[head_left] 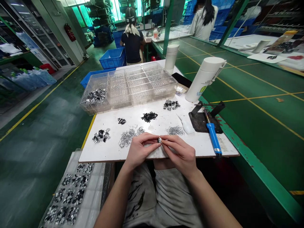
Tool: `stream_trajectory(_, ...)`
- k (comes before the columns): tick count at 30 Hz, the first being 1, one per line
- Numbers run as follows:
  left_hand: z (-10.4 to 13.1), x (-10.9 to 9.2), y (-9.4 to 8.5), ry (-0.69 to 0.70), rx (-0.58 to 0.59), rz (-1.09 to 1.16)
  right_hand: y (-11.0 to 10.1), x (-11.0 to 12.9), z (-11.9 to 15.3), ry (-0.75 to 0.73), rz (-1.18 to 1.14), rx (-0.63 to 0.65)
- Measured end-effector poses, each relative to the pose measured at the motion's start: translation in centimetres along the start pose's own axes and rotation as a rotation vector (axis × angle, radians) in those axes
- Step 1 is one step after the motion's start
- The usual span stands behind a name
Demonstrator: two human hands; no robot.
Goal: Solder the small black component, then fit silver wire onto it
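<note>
While the person sat at the near edge of a white surface (204,148), both hands met just above that edge, at about six o'clock on the board. The left hand (139,148) and the right hand (180,153) were together, thumbs and forefingers pinched on one small metal part (160,139) held between the fingertips; what exactly the part was could not be made out. Heaps of loose pieces lay on the board: a silvery wire heap (129,136) at about ten o'clock from the hands, a second wire heap (175,130) at one o'clock, a dark heap (149,116) at twelve o'clock, and a mixed heap (101,135) further off at nine o'clock. A clear compartment tray (128,85) stood at the far side of the board, and a blue-handled soldering iron (212,134) rested on its stand at three o'clock, near a white bottle (205,79). Judging by the grip, doing this well probably called for keeping the part close over the surface, so a dropped piece landed on the board, pressing lightly and squarely so the piece did not twist or spring away, and keeping wrists clear of the iron.
</note>
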State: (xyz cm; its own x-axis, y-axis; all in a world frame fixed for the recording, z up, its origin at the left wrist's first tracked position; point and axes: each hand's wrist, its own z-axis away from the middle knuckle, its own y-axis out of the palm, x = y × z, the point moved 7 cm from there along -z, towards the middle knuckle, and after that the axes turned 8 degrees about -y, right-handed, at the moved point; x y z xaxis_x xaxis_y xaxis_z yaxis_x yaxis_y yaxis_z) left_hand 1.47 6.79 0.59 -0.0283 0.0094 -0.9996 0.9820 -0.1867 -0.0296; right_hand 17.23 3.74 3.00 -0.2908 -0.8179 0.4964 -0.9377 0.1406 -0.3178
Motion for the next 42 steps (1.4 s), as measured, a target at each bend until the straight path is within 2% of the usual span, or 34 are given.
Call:
stream_trajectory(9, 0.0, 0.2, -0.01, -0.002, 0.002, 0.01, 0.23, 0.2, 0.06, -0.025, 0.024, 0.057)
stream_trajectory(42, -0.09, 0.27, -0.16, 0.047, -0.026, -0.054, 0.26, -0.42, 0.42, 0.019, -0.035, 0.076)
